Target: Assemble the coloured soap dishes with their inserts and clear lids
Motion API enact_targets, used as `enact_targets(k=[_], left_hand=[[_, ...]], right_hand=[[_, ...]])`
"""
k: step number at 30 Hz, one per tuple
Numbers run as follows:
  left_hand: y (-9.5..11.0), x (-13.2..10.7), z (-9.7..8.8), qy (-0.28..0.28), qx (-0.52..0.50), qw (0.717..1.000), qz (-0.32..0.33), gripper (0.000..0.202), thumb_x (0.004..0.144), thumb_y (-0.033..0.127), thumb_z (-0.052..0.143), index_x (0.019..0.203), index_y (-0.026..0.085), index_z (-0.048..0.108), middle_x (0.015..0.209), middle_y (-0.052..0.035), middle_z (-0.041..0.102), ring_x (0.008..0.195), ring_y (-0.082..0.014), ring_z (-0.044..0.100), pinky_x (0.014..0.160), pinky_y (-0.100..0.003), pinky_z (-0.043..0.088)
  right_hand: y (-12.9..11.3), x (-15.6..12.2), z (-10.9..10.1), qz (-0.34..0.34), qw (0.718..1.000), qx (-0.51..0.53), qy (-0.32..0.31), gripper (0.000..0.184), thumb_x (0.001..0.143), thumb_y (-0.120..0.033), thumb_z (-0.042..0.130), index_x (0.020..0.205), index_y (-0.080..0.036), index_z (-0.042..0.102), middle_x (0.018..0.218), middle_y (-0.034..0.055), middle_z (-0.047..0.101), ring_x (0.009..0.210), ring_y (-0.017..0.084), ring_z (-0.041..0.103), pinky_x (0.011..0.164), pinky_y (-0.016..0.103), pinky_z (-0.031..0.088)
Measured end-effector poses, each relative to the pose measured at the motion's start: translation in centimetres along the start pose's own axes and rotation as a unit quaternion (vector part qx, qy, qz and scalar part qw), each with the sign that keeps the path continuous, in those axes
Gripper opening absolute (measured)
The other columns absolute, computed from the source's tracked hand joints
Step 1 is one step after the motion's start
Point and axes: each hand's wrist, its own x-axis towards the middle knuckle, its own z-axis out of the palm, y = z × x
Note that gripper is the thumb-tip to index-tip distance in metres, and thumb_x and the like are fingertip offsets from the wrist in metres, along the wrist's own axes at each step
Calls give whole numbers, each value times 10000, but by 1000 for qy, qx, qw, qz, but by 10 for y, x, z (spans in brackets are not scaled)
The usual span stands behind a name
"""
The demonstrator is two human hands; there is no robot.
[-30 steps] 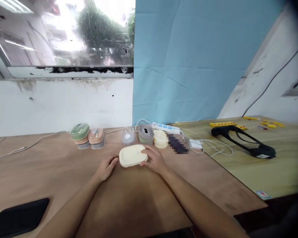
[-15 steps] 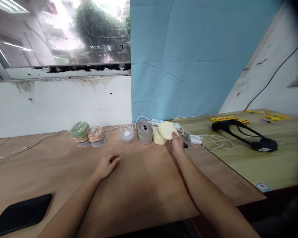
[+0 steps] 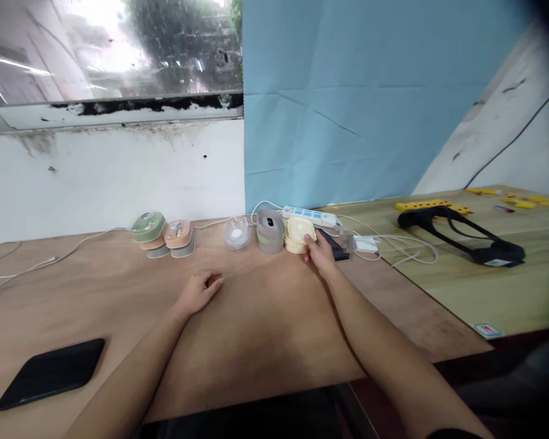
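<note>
My right hand (image 3: 319,255) pinches the edge of a pale yellow square dish (image 3: 301,230) at the top of a low stack of matching yellow pieces (image 3: 294,246). Whether the dish is a shallow tray or a lid, I cannot tell. Just left of the stack stands a grey container (image 3: 270,233) with a dark oval opening on top. A clear plastic container (image 3: 236,234) with something white inside is further left. My left hand (image 3: 200,292) rests on the tabletop, fingers loosely curled, thumb apart, holding nothing.
Green-topped (image 3: 148,230) and pink-topped (image 3: 179,235) containers stand at the back left. A black flat object (image 3: 51,373) lies front left. Behind the stack is a power strip (image 3: 312,216); right are a dark phone-like object (image 3: 333,246), white cables (image 3: 414,258) and a black strap frame (image 3: 462,239).
My right hand has brought the yellow dish left and down onto the stack. The dark object beside it shows more now. My view has tilted down slightly; my left hand stays resting.
</note>
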Motion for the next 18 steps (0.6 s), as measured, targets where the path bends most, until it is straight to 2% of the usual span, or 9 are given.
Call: enact_targets(k=[3,8,13,18], left_hand=[[2,-1,-1,0,3,1000,-2,355,880,452,502,1059,184,652,902,-46,701,753,-175,623,704,-302,476],[4,-1,-2,0,3,1000,1,352,884,447,498,1068,184,643,890,-46,694,745,-170,617,700,-297,473],[4,-1,-1,11,-4,1000,5,343,883,432,503,1064,176,642,854,-46,689,727,-167,614,683,-290,473],[0,0,4,28,-8,1000,5,355,888,446,496,1082,176,624,833,-42,673,695,-157,607,666,-286,484]], right_hand=[[-2,-3,2,4,999,-39,-14,664,726,-565,651,1248,-177,516,478,-66,512,336,77,404,327,185,318],[-8,-4,2,11,998,-55,-38,786,660,-486,736,1332,-183,464,493,-78,476,378,79,401,336,182,324],[-11,-5,2,17,998,-59,-34,800,648,-475,739,1341,-185,464,492,-80,465,376,76,385,335,181,311],[-9,-6,3,14,998,-62,-21,780,719,-550,665,1361,-162,451,442,-72,460,343,84,387,347,190,303]])
